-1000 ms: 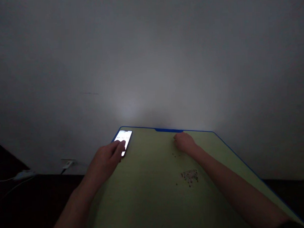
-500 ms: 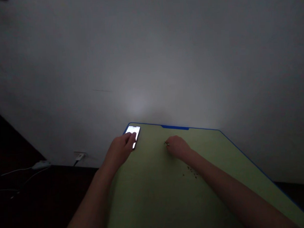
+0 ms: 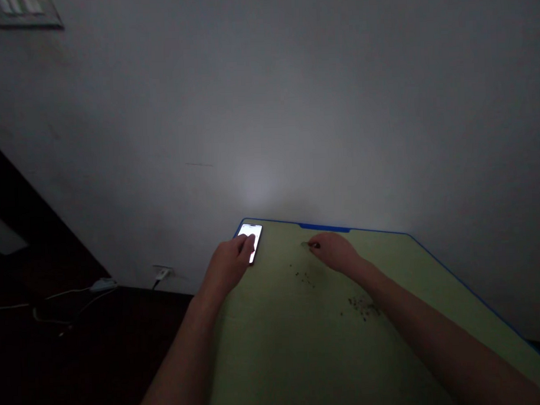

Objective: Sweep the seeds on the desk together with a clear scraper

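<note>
The room is dim. A lit phone lies at the far left corner of a pale green table with a blue rim. My left hand rests on the phone, fingers stretched onto its screen. My right hand lies near the table's far edge, fingers pinched on a small thin object that I cannot make out. Tiny dark specks lie scattered between the hands, with a denser patch beside my right forearm.
A plain grey wall rises just behind the table. On the dark floor at the left a wall socket with a plug and pale cables lie. The table's right edge runs diagonally toward the lower right.
The view has swung, so the table sits further right. My left hand stays on the phone. My right hand moved left, then back toward the far edge, now pinching a small object.
</note>
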Demonstrator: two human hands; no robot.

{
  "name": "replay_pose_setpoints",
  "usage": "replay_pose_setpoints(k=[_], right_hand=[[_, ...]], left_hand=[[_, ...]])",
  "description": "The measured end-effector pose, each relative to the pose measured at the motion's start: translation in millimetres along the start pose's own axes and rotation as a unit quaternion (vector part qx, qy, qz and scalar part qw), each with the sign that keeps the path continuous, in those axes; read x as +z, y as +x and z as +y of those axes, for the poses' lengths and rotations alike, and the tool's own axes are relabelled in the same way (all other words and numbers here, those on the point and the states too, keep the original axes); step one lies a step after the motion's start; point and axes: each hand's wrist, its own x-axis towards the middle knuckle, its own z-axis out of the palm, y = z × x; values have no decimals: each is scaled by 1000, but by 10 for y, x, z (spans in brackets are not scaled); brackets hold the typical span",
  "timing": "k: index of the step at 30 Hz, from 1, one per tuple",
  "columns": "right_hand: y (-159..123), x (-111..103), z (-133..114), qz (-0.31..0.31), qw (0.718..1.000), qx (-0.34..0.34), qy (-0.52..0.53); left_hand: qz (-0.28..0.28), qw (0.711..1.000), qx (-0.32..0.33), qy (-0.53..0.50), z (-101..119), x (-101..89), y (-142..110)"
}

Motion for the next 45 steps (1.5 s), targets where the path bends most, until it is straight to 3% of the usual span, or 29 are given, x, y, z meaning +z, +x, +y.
replay_pose_setpoints(k=[4,8,12,22,35,39,42,45], right_hand=[[30,130,-57,15,1000,8,-17],[-90,221,-286,15,999,-38,-27],[-340,219,-432,13,996,-87,-33],[-1042,121,-646,0,990,-136,-36],[-1751,82,-953,-11,979,-202,34],[-1756,36,-924,-33,977,-205,51],[-1619,-66,-880,-56,980,-187,43],[-1450,-168,-780,-50,980,-162,107]], left_hand=[[7,1000,3,10,-35,16,9],[11,1000,4,16,-52,29,12],[13,1000,10,21,-52,37,13],[16,999,21,28,-55,96,19],[26,998,46,42,-81,126,26],[24,998,43,46,-87,138,30],[20,998,42,48,-85,140,28],[20,998,40,52,-83,138,28]])
